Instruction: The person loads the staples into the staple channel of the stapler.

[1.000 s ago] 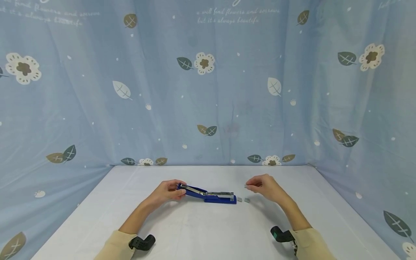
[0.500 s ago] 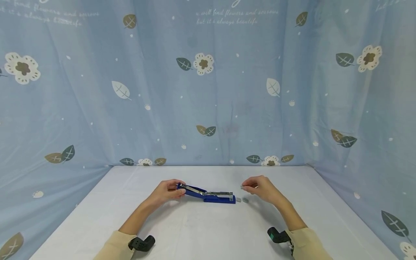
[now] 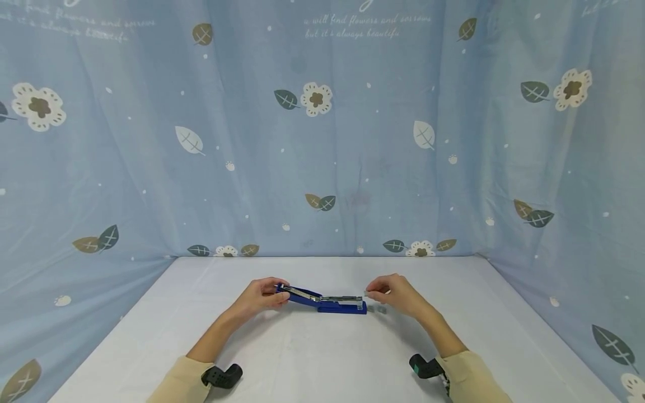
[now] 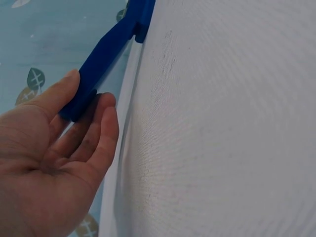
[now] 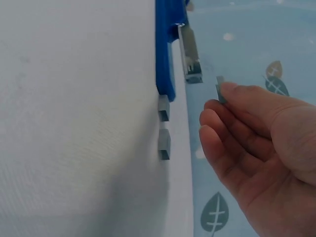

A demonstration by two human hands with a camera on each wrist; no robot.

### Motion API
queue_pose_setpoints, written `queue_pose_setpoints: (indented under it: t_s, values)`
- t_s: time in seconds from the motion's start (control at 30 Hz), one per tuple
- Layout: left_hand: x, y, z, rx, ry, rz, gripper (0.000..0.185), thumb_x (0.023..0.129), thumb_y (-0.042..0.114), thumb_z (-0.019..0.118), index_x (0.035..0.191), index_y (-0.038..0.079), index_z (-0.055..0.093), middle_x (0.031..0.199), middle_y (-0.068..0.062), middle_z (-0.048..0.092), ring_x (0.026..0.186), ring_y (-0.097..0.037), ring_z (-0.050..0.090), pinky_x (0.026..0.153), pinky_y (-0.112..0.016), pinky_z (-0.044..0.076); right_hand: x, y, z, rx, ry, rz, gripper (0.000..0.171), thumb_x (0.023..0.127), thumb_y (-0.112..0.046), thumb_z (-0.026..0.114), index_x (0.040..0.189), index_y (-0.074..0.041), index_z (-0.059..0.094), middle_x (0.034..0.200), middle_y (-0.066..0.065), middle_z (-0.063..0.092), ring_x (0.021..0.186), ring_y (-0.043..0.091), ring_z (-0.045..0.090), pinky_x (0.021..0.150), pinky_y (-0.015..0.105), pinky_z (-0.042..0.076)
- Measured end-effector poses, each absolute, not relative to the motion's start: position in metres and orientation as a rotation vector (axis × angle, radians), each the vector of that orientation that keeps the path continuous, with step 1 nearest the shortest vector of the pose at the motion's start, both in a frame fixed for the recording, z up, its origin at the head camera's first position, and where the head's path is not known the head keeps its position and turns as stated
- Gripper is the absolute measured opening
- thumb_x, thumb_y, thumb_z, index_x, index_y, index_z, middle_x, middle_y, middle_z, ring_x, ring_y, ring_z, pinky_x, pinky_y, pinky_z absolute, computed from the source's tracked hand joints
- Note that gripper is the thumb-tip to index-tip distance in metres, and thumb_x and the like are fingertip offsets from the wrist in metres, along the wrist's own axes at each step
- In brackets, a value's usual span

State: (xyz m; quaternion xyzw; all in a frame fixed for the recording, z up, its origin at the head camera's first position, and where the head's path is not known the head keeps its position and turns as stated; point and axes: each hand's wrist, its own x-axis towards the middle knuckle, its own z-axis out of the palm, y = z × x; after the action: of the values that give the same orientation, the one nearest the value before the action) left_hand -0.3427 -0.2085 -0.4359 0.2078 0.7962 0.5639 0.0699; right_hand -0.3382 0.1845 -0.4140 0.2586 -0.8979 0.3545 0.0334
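A blue stapler [image 3: 322,302] lies opened out on the white table [image 3: 322,358], its metal staple channel [image 3: 340,299] exposed. My left hand [image 3: 262,298] grips the raised blue top arm [image 4: 106,59] at its left end, thumb above and fingers below. My right hand [image 3: 390,294] pinches a small grey strip of staples [image 5: 219,89] between thumb and forefinger, just right of the channel's open end [image 5: 192,74]. Two more staple strips [image 5: 163,126] lie on the table beside the stapler's base [image 5: 165,54].
A blue flowered cloth [image 3: 322,129] hangs behind and on both sides of the table. Black wrist camera mounts [image 3: 221,376] sit near the front edge, along with cream sleeves [image 3: 473,380].
My right hand has moved left with the staple strip, from well right of the stapler to close by its right end. The left hand and stapler have stayed put.
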Motion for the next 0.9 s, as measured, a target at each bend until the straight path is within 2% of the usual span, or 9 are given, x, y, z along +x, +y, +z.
queue_pose_setpoints:
  t_s: [0.37,0.67,0.9]
  values:
    - [-0.345,-0.206,-0.436,0.629,2.361,1.698,0.043,0.094,0.021,0.068,0.131,0.001,0.057,0.111,-0.028,0.069,0.102,-0.038,0.069,0.084,-0.038,0.060,-0.338,0.178,-0.417,0.808,-2.747,1.092,0.015,0.094,-0.021,0.067,0.104,-0.012,0.073,0.094,-0.002,0.073,0.081,0.009,0.063,0.066,0.019,0.054]
    - [-0.344,-0.206,-0.434,0.578,2.390,1.663,0.048,0.093,0.026,0.069,0.132,0.004,0.056,0.112,-0.023,0.070,0.103,-0.030,0.070,0.084,-0.034,0.060,-0.339,0.174,-0.417,0.856,-2.748,1.065,0.018,0.094,-0.021,0.066,0.104,-0.008,0.073,0.094,-0.002,0.073,0.083,0.009,0.063,0.068,0.018,0.053]
    - [-0.342,-0.208,-0.432,0.567,2.388,1.639,0.048,0.093,0.027,0.069,0.134,0.004,0.057,0.112,-0.017,0.071,0.105,-0.030,0.070,0.084,-0.032,0.060,-0.337,0.171,-0.419,0.854,-2.753,1.077,0.016,0.094,-0.019,0.066,0.103,-0.007,0.072,0.092,-0.001,0.072,0.081,0.009,0.061,0.066,0.018,0.052]
